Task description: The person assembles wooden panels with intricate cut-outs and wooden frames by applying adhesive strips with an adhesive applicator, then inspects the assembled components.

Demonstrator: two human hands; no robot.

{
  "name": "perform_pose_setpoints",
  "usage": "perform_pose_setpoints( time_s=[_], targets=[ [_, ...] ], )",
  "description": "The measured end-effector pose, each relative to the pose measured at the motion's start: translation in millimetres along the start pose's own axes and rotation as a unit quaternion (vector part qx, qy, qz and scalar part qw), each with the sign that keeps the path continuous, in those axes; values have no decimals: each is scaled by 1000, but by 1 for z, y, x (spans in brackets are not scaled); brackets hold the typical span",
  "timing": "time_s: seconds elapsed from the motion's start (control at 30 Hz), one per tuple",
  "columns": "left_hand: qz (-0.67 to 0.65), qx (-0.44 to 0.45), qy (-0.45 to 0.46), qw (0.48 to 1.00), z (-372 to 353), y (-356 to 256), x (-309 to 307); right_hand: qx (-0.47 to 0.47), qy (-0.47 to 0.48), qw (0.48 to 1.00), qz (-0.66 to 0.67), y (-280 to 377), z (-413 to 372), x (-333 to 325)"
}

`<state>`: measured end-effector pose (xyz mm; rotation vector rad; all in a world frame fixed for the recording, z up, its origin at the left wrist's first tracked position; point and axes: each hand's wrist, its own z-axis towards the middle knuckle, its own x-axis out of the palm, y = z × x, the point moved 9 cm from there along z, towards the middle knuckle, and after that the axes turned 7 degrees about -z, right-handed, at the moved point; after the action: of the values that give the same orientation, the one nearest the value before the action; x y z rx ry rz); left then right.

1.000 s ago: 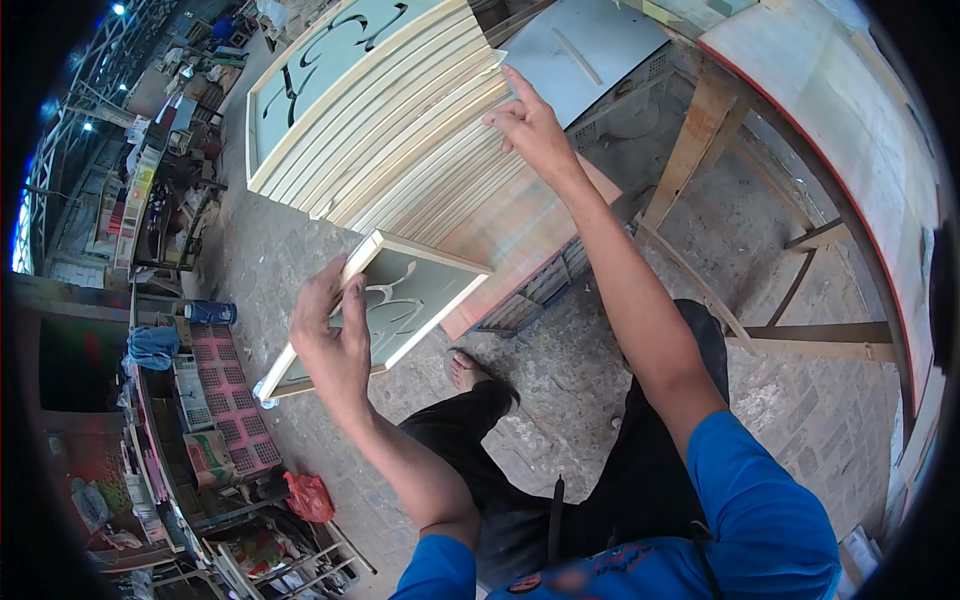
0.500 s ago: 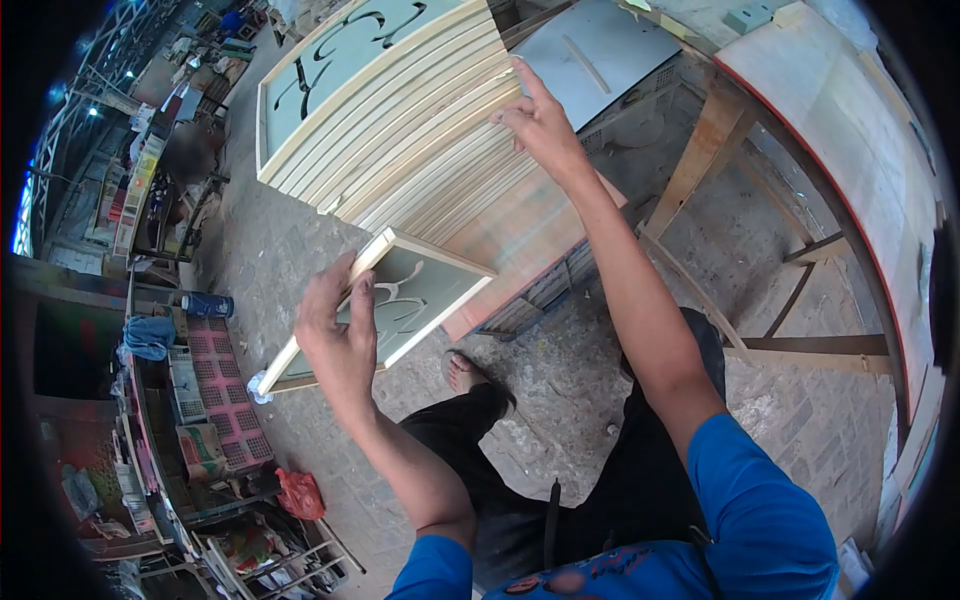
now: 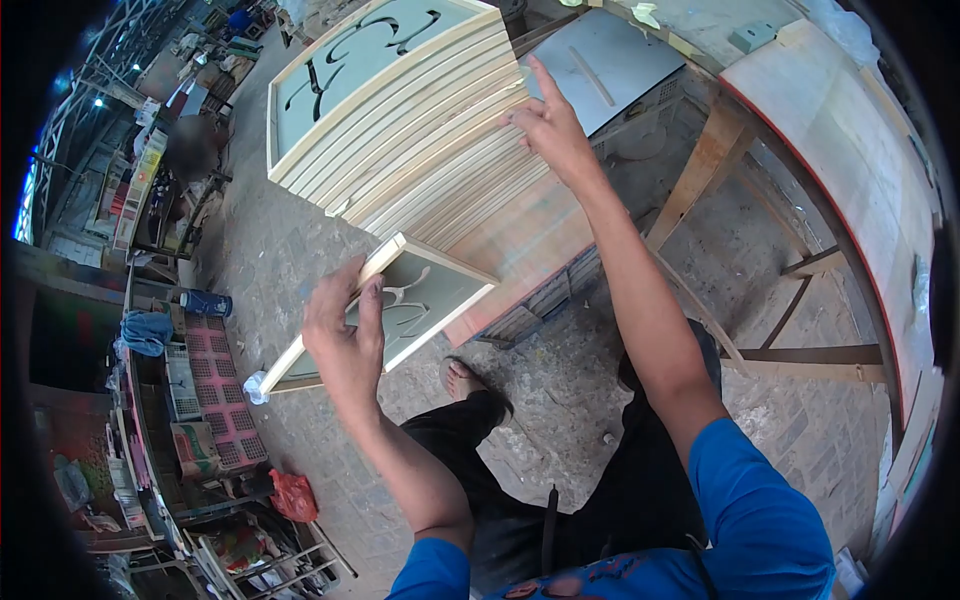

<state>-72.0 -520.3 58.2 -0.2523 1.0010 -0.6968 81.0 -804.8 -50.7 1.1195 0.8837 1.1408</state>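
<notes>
A tall stack of wood-framed panels (image 3: 410, 130) leans in a row. The nearest panel face carries dark curved strokes on grey-green. My left hand (image 3: 345, 325) is closed on the upper edge of a separate framed panel (image 3: 425, 300), which is tilted, with a pale curved figure on its grey face. Its upper corner lies close to the foot of the stack. At the right end of the stack is my right hand (image 3: 552, 125), its index finger stretched out and the others partly bent. It holds nothing I can see; its fingertips are at or touching the frame edges.
Under the stack is a wooden board (image 3: 535, 235) on a crate-like base. A grey sheet (image 3: 600, 70) lies behind it. To the right stands a curved-edge table (image 3: 830, 130) on wooden legs. Shelves with a pink crate (image 3: 215, 385) and a red bag (image 3: 293, 495) line the left.
The whole view has shifted slightly, so the stack appears a little further right and lower. Both hands keep nearly the same pose, the left still on the framed panel.
</notes>
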Motion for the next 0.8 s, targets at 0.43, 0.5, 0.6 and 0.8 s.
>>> perform_pose_setpoints(
  time_s=[0.43,0.5,0.6,0.8],
  targets=[
    [-4,2,2,1000,1,0,-1,-55,-5,996,-69,10,7,1],
    [-8,-1,3,1000,2,1,-1,-76,-19,994,-83,19,9,-2],
    [-10,-3,4,1000,2,0,-1,-62,-7,992,-114,22,17,2],
    [-18,-11,4,1000,3,3,-1,-88,-41,988,-119,29,18,-5]
  ],
)
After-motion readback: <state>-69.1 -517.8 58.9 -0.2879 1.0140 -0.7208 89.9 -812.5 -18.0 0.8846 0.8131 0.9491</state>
